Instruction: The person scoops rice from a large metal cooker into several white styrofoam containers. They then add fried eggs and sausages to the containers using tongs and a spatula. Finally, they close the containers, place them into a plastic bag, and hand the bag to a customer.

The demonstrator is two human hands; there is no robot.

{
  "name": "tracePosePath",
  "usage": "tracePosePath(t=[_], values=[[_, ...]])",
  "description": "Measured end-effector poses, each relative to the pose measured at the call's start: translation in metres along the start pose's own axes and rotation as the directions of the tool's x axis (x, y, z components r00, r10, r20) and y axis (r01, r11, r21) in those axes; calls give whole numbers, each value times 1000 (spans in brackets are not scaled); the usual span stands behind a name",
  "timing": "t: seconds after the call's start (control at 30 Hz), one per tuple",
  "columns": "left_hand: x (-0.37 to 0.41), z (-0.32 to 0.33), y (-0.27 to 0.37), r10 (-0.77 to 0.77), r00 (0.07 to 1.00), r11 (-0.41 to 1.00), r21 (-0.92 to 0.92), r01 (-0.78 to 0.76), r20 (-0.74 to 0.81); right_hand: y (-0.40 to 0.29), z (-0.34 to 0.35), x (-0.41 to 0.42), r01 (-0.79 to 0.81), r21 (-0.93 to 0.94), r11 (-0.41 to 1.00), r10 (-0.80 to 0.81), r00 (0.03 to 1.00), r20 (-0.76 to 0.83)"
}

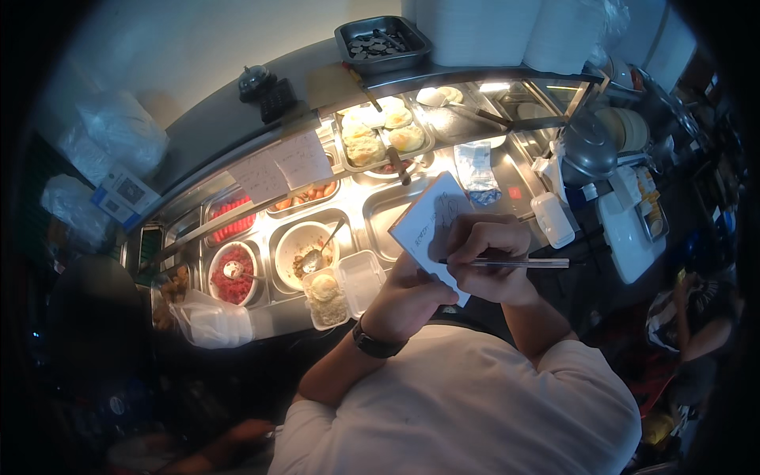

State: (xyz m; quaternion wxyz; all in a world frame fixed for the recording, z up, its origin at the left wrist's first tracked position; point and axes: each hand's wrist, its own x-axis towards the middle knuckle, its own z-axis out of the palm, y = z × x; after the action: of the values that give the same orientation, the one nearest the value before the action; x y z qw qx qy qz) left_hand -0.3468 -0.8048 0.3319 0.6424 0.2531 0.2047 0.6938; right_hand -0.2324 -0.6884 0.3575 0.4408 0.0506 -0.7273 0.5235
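Observation:
My left hand grips a small white notepad from below, its thumb lying over the lower edge. Handwriting covers part of the top sheet. A clear-barrelled pen is pinched in my right hand, which rests against the pad; the pen's tip is at the paper near my fingers. Just left of my left wrist, an open foam takeaway box holds rice and a fried egg. It sits partly over the front edge of a lit steel food counter.
A tray of fried eggs has a dark-handled utensil in it. Bowls of red food and minced food stand in the wells. A coin tray tops the shelf. Another person's arm shows lower left; a person is at right.

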Motion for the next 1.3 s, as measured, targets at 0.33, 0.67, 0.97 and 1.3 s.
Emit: tracePosePath(t=[0.33, 0.67, 0.97, 1.3], values=[[-4, -4, 3, -53, 998, 997, 47, 55, -41, 15, -33, -1, 44, -335, 941, -108, 979, -173], [20, -5, 35, -41, 999, 977, -207, 47, 36, -35, -26, 13, 225, -522, 822, 45, 889, 455], [31, -2, 27, -51, 988, 998, 25, 55, -149, -12, -34, 14, 220, -528, 820, 69, 878, 474], [51, -7, 21, -9, 990, 991, 132, 28, -143, -1, -52, 21, 260, -496, 828, 23, 869, 494]])
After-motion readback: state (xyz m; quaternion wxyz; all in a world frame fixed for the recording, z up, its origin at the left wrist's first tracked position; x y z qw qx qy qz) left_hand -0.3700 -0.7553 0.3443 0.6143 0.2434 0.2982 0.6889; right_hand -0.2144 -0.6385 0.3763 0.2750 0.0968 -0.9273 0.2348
